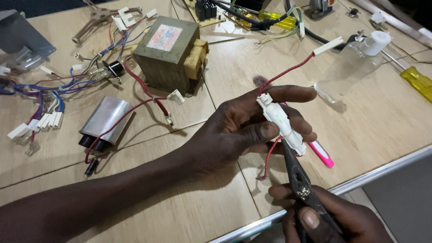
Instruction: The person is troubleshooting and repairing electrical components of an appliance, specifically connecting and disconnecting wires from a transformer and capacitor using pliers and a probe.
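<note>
My left hand (245,130) grips a white plastic inline holder (281,123) between thumb and fingers. A red wire (288,72) runs from its upper end to a white connector (328,45); another short red wire (268,158) curls from its lower end. My right hand (328,216), at the table's front edge, holds dark needle-nose pliers (299,180). The pliers' tip touches the lower end of the white holder. A pink and white pen (321,154) lies on the table just behind my left fingers.
A boxy transformer (168,51) sits at the back centre. A silver capacitor (105,119) with red leads lies left, beside a bundle of coloured wires (58,87). A clear bottle (355,65), yellow-handled screwdriver (418,81) and circuit board (209,11) lie farther back.
</note>
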